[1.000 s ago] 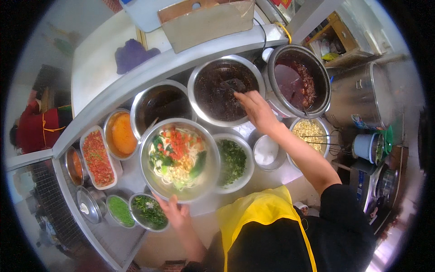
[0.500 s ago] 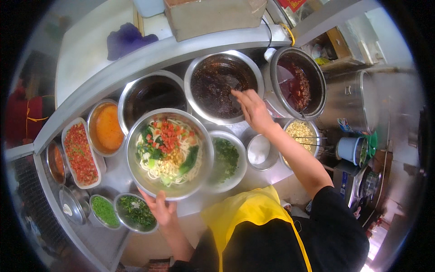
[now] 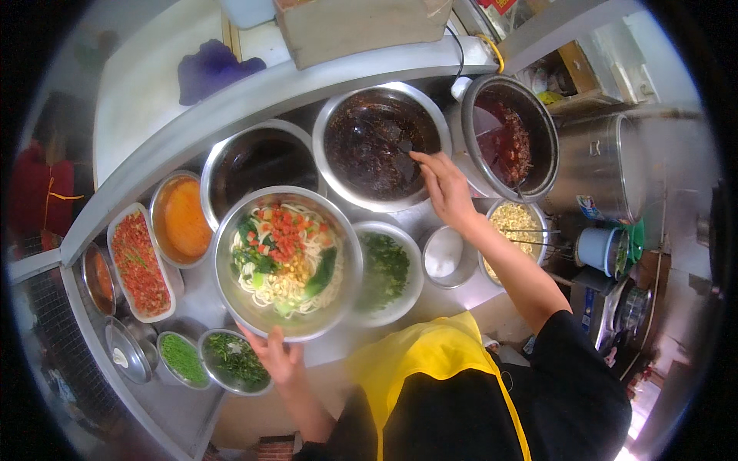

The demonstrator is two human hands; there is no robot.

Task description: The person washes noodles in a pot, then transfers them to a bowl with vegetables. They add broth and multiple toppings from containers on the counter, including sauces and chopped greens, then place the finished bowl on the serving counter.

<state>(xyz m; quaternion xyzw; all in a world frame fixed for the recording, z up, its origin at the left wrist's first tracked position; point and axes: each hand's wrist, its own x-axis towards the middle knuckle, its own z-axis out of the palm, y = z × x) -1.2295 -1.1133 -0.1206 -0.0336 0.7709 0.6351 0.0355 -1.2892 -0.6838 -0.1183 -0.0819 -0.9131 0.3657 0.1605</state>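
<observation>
At the centre of the frame, the right hand [image 3: 448, 190] is still over the steel basin [image 3: 377, 204] of dark sauce [image 3: 357, 157], but it has slid rightward within the last half second, from nearer the middle toward the basin's right side. Its fingers pinch what looks like a thin dark handle [image 3: 403, 147]; the far end is lost in the sauce, so I can't tell whether it carries any. Left of it, the noodle bowl [image 3: 344, 288] has barely moved. The left hand [image 3: 278, 361] keeps its fingers against the lower rim, gripping it; whether the surface [image 3: 323, 367] below also bears weight is hidden. Noodles [image 3: 264, 290], leafy greens [image 3: 321, 275] and red diced topping [image 3: 283, 235] lie as they did, with no dark sauce visible over them. To my eye, that small shift reads as stirring or gathering within the basin, with the bowl simply held ready beside it.
</observation>
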